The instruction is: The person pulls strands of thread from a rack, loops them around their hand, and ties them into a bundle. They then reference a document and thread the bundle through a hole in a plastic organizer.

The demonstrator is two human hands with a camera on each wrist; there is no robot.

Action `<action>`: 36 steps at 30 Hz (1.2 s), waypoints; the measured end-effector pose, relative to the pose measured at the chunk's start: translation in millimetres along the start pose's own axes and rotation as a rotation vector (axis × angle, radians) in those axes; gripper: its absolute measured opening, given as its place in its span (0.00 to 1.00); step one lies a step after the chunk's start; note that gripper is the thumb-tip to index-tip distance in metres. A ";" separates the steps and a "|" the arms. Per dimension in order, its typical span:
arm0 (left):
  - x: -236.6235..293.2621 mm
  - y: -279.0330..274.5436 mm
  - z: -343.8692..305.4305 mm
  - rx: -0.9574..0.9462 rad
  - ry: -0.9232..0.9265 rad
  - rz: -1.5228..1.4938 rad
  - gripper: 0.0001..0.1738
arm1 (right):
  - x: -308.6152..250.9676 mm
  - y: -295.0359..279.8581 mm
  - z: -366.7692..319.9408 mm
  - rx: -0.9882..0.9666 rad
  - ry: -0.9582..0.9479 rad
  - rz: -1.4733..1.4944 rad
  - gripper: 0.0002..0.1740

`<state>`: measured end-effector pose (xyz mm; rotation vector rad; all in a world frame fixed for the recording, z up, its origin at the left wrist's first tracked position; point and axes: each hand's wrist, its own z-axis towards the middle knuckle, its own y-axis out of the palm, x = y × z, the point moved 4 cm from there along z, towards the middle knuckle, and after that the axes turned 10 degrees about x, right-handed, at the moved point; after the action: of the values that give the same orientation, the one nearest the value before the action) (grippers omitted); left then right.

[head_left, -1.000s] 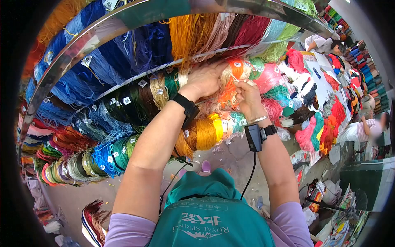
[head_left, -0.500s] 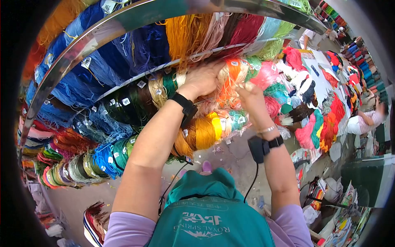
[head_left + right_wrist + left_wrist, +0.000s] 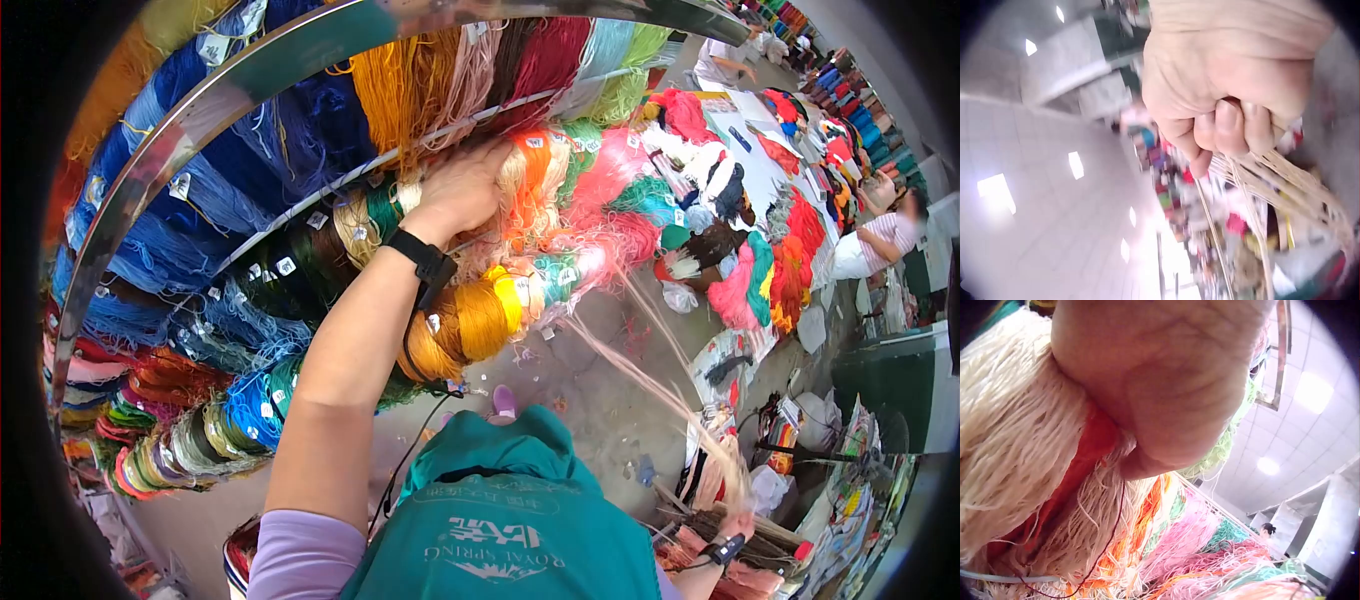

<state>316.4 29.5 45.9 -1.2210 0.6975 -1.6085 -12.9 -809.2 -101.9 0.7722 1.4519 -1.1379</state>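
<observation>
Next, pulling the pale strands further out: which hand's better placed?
Right, probably. The right hand grips the pale strands out to the side, fingers curled round them. The left hand lies against the cream yarn, so it looks better suited to steadying.

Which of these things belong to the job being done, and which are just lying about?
Seemingly part of the job:
- pale threads, stretched out
- right hand, gripping them
- cream hank, close up
- left hand, among the hanks

Apparently just there:
- dark-blue hanks
- mustard-yellow hank
- maroon hank
</observation>
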 end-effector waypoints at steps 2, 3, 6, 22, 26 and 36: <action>-1.3 1.8 0.4 0.008 0.003 0.016 0.37 | 13.0 -24.4 8.0 0.267 0.248 -0.040 0.09; -1.7 2.7 0.9 0.011 0.008 0.026 0.37 | 16.8 -19.0 12.1 -0.360 0.285 0.423 0.10; 5.6 -4.6 -0.2 -0.015 0.023 0.103 0.37 | -98.1 98.5 -134.3 -0.283 0.730 0.474 0.11; 2.2 -5.9 -0.9 0.010 0.012 0.043 0.36 | -275.4 555.7 -487.3 -1.421 -0.730 -0.302 0.26; 2.2 -6.7 -2.1 0.028 0.005 0.015 0.36 | -263.8 570.4 -499.4 -1.315 -0.964 -0.477 0.26; -0.6 -3.4 -0.9 -0.001 -0.041 -0.039 0.36 | -269.0 560.6 -482.1 -1.384 -0.645 -0.361 0.19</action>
<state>314.4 31.2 48.3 -1.2718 0.6528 -1.6107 386.5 -140.3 7.7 -0.7735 1.4044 -0.3148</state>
